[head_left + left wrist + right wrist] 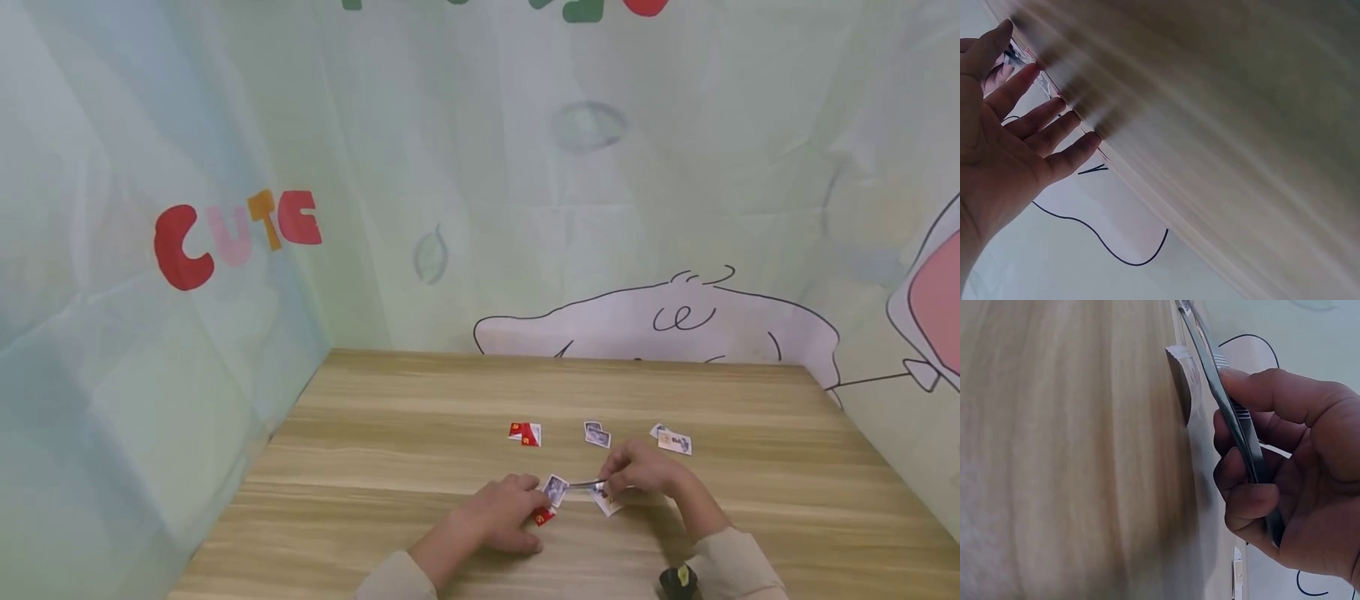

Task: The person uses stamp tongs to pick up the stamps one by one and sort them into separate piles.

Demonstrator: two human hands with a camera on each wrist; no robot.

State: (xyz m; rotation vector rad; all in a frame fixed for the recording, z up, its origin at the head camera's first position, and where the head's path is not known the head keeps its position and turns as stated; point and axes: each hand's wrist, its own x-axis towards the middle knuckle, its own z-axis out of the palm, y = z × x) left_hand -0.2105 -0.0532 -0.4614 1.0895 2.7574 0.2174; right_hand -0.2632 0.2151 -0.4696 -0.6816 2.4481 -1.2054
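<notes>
My right hand (pixel 648 471) grips metal tweezers (pixel 585 484), their tips pointing left to a small purple-grey stamp (pixel 555 490). In the right wrist view the thumb and curled fingers hold the tweezers (pixel 1235 415) along their ridged middle. Palm down, my left hand (pixel 502 508) has its fingers spread, and its fingertips reach the stamp's left side. A red stamp (pixel 543 517) shows partly under that hand, just below the purple-grey one. Beneath the right hand lies a pale stamp (pixel 604 502), partly covered; its perforated edge curls up in the right wrist view.
Farther back on the wooden table (pixel 390 450) lie three overlapping groups of stamps: red ones (pixel 530 435) at left, purple-grey ones (pixel 597 437) in the middle, pale ones (pixel 675 442) at right. Printed cloth walls (pixel 450 183) rise behind and beside the table.
</notes>
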